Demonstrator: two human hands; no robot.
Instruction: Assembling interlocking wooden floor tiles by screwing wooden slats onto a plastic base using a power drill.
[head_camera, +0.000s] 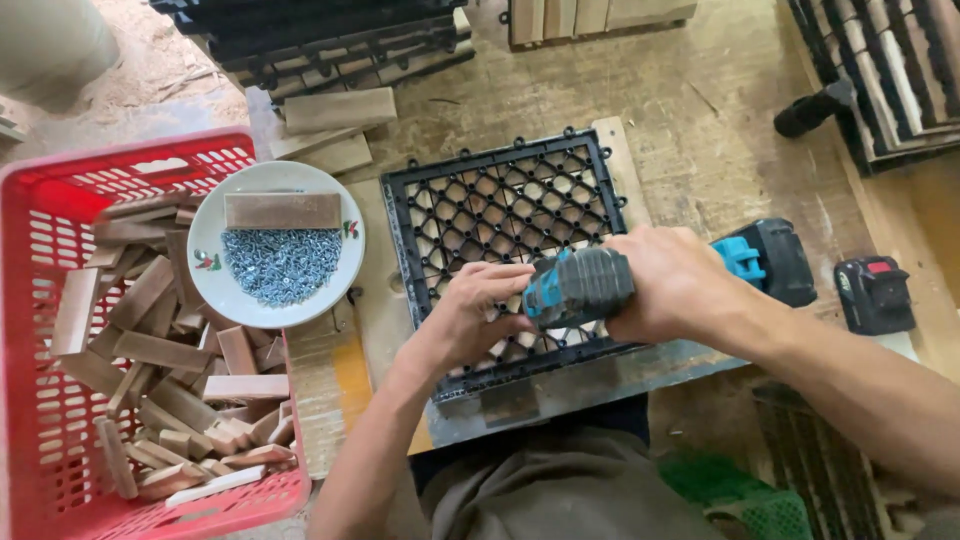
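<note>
My right hand (680, 285) grips a teal and black cordless drill (590, 283), its nose pointing left over a black plastic grid tile (500, 205). The tile lies flat on the wooden workbench with wood slats showing through its holes. My left hand (475, 310) rests on the tile's near part, fingers curled close around the drill tip; what they pinch is hidden. The drill's battery end (775, 258) sticks out to the right.
A white plate (205, 270) with a pile of screws and a wood block sits left of the tile. A red plastic crate (40, 210) of small wood blocks stands far left. A spare battery (875, 293) lies at right. Stacked black tiles (330, 35) line the back.
</note>
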